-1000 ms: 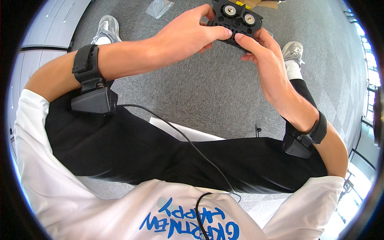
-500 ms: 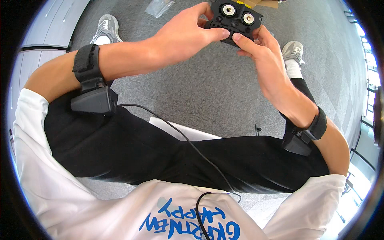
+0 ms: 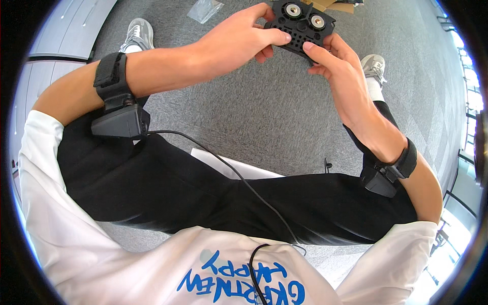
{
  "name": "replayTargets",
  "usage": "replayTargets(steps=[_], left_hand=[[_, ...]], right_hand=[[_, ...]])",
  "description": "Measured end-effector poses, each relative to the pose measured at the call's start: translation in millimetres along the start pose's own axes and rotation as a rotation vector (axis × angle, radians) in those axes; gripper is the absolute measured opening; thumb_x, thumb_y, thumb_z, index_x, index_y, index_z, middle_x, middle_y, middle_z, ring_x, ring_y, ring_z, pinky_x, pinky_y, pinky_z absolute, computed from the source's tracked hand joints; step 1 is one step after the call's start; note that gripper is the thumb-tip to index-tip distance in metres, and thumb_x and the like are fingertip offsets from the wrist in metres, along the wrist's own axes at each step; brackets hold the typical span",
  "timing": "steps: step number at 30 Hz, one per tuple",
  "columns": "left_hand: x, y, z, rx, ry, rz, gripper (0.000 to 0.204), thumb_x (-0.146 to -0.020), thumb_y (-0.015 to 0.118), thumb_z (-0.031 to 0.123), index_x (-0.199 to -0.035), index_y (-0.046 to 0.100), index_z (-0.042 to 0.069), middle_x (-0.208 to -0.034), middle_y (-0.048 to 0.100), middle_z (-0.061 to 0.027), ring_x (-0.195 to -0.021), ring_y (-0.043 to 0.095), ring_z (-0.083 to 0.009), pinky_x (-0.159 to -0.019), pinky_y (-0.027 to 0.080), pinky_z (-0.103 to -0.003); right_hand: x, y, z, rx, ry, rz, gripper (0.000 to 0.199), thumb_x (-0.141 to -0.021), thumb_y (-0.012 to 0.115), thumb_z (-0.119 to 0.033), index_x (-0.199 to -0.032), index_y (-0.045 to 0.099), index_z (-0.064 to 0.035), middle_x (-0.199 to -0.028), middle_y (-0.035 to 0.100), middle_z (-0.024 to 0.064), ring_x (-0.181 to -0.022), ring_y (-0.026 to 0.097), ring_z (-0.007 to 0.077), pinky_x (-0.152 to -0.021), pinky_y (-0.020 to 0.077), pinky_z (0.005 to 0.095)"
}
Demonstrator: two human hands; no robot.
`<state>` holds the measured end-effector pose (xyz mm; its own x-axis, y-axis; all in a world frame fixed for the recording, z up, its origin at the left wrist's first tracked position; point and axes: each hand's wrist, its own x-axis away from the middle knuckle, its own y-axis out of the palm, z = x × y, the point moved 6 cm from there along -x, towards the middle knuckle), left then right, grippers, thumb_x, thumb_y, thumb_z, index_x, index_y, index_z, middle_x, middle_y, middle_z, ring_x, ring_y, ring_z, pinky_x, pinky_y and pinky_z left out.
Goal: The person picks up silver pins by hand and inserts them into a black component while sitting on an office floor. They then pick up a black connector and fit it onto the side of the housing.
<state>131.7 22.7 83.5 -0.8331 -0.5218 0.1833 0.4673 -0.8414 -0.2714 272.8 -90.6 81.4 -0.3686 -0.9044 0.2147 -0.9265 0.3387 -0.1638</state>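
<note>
- Two hands hold one black perforated plastic part (image 3: 301,26) up at the far side, above the grey carpet floor (image 3: 264,107).
- Your left hand (image 3: 239,43) grips its left edge, fingers (image 3: 277,37) closed on it with the thumb on top.
- Your right hand (image 3: 341,71) holds its right and near edge, fingers (image 3: 311,48) pinched on the rim.
- Two round silver discs (image 3: 304,15) sit on the part's far half.
- A clear plastic bag (image 3: 204,9) lies far left on the floor.

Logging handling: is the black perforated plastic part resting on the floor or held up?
Held up: black perforated plastic part sits between left hand and right hand, above grey carpet.
</note>
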Motion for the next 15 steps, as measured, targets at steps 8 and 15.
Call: replayTargets(steps=[8,15], left_hand=[[1.0,2.1,0.9,0.024,-0.001,-0.048,0.032,-0.093,0.06,0.03,-0.112,0.051,0.006,-0.081,0.06,-0.0038,-0.076,0.058,-0.0105,-0.071,0.046,-0.027],[5.8,3.7,6.2,0.002,0.075,-0.014,0.031,-0.093,0.061,0.028,-0.111,0.05,0.006,-0.079,0.058,-0.0032,-0.076,0.056,-0.0104,-0.071,0.046,-0.027]], right_hand=[[-1.0,-3.5,4.1,-0.065,-0.021,-0.017,0.033,-0.089,0.066,-0.024,-0.109,0.061,0.001,-0.101,0.061,0.0082,-0.097,0.055,0.0157,-0.084,0.0423,0.0318],[0.0,-0.9,-2.2,-0.08,-0.09,-0.004,0.03,-0.089,0.065,-0.02,-0.109,0.06,0.0021,-0.1,0.062,0.0083,-0.096,0.058,0.0158,-0.088,0.0446,0.0313]])
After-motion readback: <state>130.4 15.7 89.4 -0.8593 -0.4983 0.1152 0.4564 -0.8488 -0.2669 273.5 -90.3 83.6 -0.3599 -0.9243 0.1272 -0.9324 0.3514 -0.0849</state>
